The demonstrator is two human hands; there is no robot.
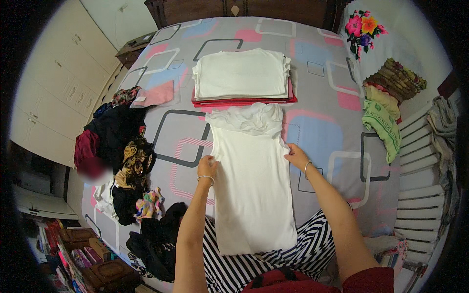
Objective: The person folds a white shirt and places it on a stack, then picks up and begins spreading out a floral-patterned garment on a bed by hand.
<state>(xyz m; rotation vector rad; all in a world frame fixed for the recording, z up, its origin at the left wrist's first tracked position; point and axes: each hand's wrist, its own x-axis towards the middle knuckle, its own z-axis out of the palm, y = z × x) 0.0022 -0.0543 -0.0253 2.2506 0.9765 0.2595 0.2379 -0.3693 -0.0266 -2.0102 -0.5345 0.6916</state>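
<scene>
A white sleeveless top (253, 175) with a ruffled neck lies spread lengthwise before me, its hem over my striped trousers (315, 234). My left hand (207, 166) pinches its left side edge just below the armhole. On the opposite edge, my right hand (296, 155) grips the fabric at about the same height. Each wrist wears a bangle. Beyond the ruffles sits a neat stack of folded clothes, with a white garment (242, 75) on top and red ones (243, 103) beneath.
Patterned bedsheet (318, 139) covers the bed. At left is a heap of dark clothes (113, 139), beside a pink item in a clear bag (157, 93). Folded cloths (383, 121) lie along the right edge, near a slatted rack (417, 212). A wooden headboard (256, 9) closes the far end.
</scene>
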